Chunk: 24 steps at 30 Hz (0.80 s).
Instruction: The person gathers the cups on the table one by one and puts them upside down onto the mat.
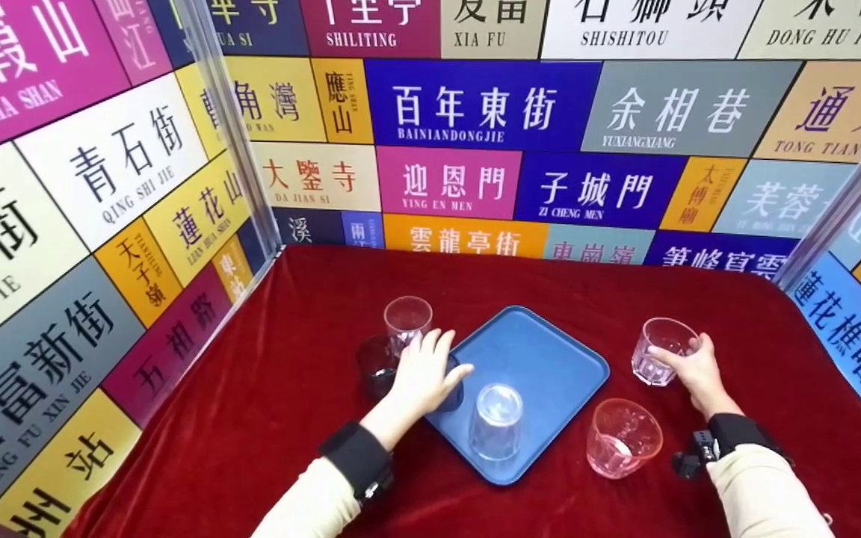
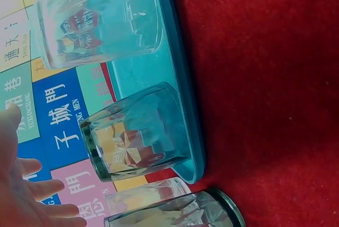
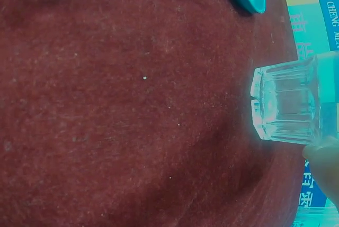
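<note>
My left hand (image 1: pixel 419 373) has its fingers spread above a dark tinted glass (image 2: pixel 137 134), which stands upside down on the left corner of the blue tray (image 1: pixel 535 359). In the left wrist view a gap shows between the fingers and that glass. A clear glass (image 1: pixel 496 426) also stands upside down on the tray, towards its front corner. On the right, my right hand (image 1: pixel 696 370) holds a clear faceted glass (image 1: pixel 655 359) near its rim, between thumb and fingers. That glass is upright; whether its base touches the cloth I cannot tell.
Left of the tray stand an upright dark glass (image 1: pixel 377 370) and a clear glass (image 1: pixel 408 317). An orange-rimmed glass (image 1: pixel 625 441) stands to the tray's right. Red cloth (image 1: pixel 251 418) covers the table, and panels with printed signs (image 1: pixel 483 104) enclose it behind and at the sides.
</note>
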{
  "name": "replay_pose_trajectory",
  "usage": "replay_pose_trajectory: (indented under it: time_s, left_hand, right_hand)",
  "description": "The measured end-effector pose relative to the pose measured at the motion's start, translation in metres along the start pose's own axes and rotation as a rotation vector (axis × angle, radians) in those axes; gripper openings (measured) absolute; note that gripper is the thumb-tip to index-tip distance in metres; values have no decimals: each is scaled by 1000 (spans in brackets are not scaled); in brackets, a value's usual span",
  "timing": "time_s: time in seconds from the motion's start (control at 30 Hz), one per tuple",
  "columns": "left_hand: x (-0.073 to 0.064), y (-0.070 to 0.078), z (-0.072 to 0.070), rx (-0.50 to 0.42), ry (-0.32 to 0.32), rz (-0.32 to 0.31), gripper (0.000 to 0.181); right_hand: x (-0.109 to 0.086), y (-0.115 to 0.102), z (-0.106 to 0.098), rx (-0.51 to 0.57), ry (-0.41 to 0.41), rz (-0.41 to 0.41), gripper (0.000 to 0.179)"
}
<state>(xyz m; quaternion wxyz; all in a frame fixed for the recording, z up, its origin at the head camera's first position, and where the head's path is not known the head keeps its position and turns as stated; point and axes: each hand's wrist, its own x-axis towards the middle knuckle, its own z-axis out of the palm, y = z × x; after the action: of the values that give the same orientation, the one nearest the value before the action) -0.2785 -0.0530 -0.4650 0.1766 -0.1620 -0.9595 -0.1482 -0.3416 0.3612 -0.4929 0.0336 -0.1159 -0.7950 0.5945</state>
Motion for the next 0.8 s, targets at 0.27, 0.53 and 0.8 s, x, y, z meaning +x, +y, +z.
replay_pose_trajectory:
  time_s: [0.27,0.53,0.8]
  left_hand:
    - [2,-4,0,-22,-34,-16,63]
    - [-2,-7,2,-73,-52,-23,62]
    - [-3,-9,-1,-112,-72,-25,63]
  right_hand:
    - [0,6,1,-2,17,-23,100]
    - [-2,11,-1,-5,64,-19,94]
    - [0,6,-1,-7,52,6,95]
